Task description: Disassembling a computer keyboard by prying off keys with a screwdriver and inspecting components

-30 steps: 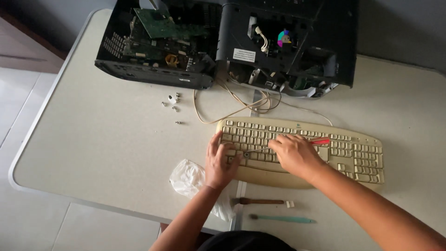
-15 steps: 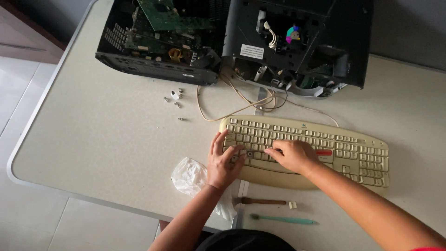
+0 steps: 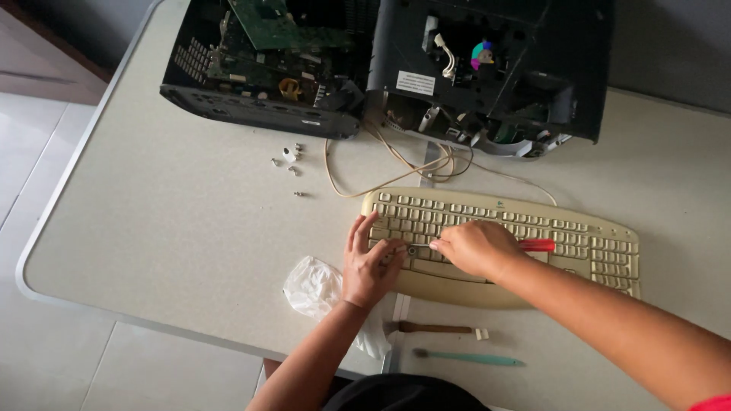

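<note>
Nearest the table's front edge lie a teal-handled brush (image 3: 468,358) and, just beyond it, a small brown-handled brush (image 3: 434,329), both untouched, with a crumpled clear plastic bag (image 3: 314,288) to their left beside the wrist.

Just past these, the left hand (image 3: 368,262) rests on the lower left of the beige keyboard (image 3: 502,243), fingers spread flat and thumb pressed against the keys near the tool tip; it steadies rather than grips. The right hand (image 3: 476,247) is closed around a red-handled screwdriver (image 3: 537,245), whose metal shaft points left across the key rows towards the left thumb.

The keyboard sits flat near the middle of the white table (image 3: 152,228), slightly angled. It looks light and stiff, a plastic shell likely to slide unless pinned down; its keycaps seem small, smooth and liable to pop loose or crack, so it is best held by the palm rest or the outer frame.

Its tan cable (image 3: 365,179) loops back towards two opened black electronics housings (image 3: 365,68) with exposed boards, and a few loose screws (image 3: 289,160) lie well apart on the left.
</note>
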